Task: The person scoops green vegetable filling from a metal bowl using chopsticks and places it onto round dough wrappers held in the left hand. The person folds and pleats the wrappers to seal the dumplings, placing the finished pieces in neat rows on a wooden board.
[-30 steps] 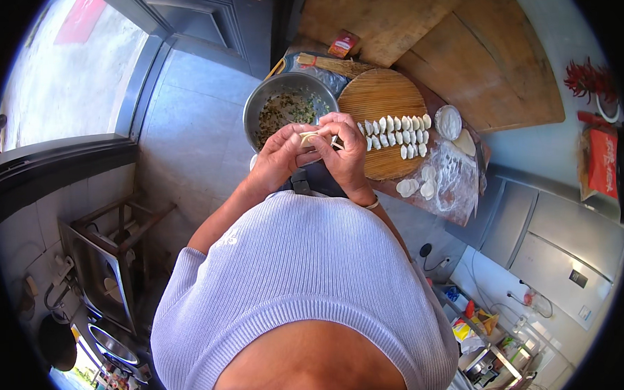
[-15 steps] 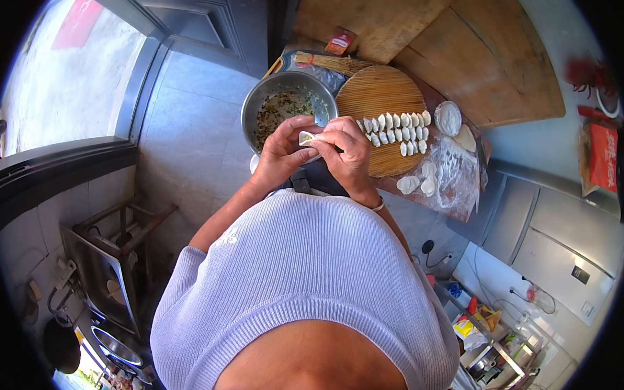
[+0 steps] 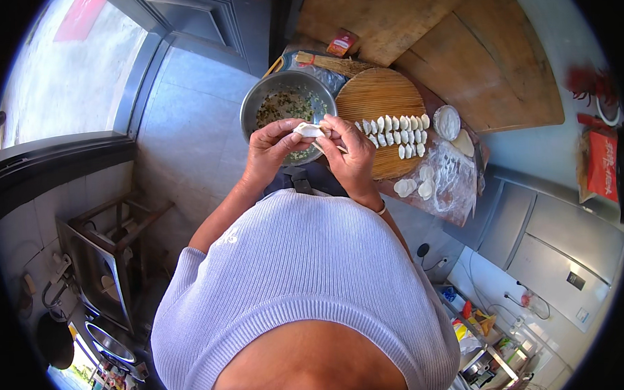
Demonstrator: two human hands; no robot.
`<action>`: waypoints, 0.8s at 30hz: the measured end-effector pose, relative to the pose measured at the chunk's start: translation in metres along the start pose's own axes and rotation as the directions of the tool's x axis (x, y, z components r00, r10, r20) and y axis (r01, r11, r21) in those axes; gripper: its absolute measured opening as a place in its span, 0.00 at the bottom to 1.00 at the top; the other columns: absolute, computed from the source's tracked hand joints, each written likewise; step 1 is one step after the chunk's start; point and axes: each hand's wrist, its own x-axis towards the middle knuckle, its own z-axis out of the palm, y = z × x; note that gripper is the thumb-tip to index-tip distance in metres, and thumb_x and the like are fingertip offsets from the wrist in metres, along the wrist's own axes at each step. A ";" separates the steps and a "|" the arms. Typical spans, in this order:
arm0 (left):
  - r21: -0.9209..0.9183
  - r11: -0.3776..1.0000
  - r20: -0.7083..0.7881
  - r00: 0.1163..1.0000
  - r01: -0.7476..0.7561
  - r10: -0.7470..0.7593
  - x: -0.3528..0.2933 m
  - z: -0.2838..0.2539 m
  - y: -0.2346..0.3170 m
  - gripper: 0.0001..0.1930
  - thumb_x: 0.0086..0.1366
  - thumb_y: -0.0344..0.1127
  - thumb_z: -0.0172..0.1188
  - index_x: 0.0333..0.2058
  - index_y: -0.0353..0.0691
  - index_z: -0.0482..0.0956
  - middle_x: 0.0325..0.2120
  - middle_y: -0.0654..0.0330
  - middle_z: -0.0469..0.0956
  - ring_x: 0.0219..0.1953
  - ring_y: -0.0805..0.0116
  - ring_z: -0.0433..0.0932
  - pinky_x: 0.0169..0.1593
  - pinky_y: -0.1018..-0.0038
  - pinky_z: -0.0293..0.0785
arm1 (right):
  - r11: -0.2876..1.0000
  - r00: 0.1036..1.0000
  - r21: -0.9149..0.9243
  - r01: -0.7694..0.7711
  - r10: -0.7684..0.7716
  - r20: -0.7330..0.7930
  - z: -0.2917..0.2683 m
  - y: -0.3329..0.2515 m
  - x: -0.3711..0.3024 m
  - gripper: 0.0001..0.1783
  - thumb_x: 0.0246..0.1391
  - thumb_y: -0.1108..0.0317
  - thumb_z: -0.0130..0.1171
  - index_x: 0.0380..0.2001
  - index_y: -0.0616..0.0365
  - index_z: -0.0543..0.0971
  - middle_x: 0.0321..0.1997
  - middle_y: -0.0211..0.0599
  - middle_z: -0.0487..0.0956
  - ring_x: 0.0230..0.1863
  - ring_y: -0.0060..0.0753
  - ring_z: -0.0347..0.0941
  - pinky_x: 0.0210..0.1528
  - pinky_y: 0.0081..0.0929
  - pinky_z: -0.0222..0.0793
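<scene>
Between my two hands, in front of my chest, is a dumpling point(image 3: 308, 130) of white dough, pinched along its edge. My left hand point(image 3: 268, 150) grips its left end with thumb and fingertips. At its right end, my right hand point(image 3: 352, 156) closes on the dough. A thin pale stick-like thing shows beneath the right fingers; its kind is not clear. Just beyond the hands stands a metal bowl point(image 3: 246, 112) with chopped green and brown filling point(image 3: 286, 108). Right of it, a round wooden board point(image 3: 377, 89) carries rows of shaped dumplings point(image 3: 397, 124).
Flat dough wrappers point(image 3: 425, 181) lie on the table near flour-dusted plastic point(image 3: 454, 180). A small white bowl point(image 3: 447, 123) and a straw brush point(image 3: 335, 62) flank the board. A metal-framed stand point(image 3: 114, 250) is at left, with a doorway point(image 3: 135, 84) behind it.
The dumpling has turned from folded and upright to stretched sideways between my hands. My left hand has shifted slightly left, and more of the dough's edge is pressed together.
</scene>
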 end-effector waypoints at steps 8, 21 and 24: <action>0.110 0.981 0.056 0.987 -0.157 0.152 0.004 0.007 0.001 0.09 0.58 0.21 0.60 0.39 0.32 0.81 0.39 0.57 0.74 0.37 0.70 0.78 0.40 0.77 0.80 | 0.999 0.997 0.005 -0.040 0.040 -0.061 -0.011 -0.008 -0.005 0.19 0.46 0.79 0.64 0.45 0.63 0.76 0.38 0.43 0.80 0.34 0.30 0.79 0.34 0.22 0.76; 0.306 0.911 0.098 0.961 -0.275 0.257 0.017 0.009 0.005 0.09 0.50 0.20 0.66 0.32 0.34 0.83 0.30 0.60 0.78 0.35 0.72 0.76 0.37 0.79 0.74 | 0.945 0.971 0.265 -0.191 0.222 -0.093 -0.012 0.003 -0.004 0.17 0.46 0.82 0.62 0.42 0.65 0.74 0.33 0.37 0.80 0.31 0.21 0.78 0.33 0.17 0.75; 0.358 0.880 0.118 0.950 -0.311 0.288 0.020 0.009 0.007 0.08 0.49 0.18 0.65 0.30 0.33 0.82 0.30 0.59 0.78 0.34 0.72 0.77 0.37 0.78 0.74 | 0.903 0.959 0.363 -0.228 0.274 -0.078 -0.012 -0.001 -0.001 0.16 0.47 0.83 0.60 0.41 0.66 0.74 0.32 0.35 0.79 0.30 0.19 0.77 0.33 0.16 0.74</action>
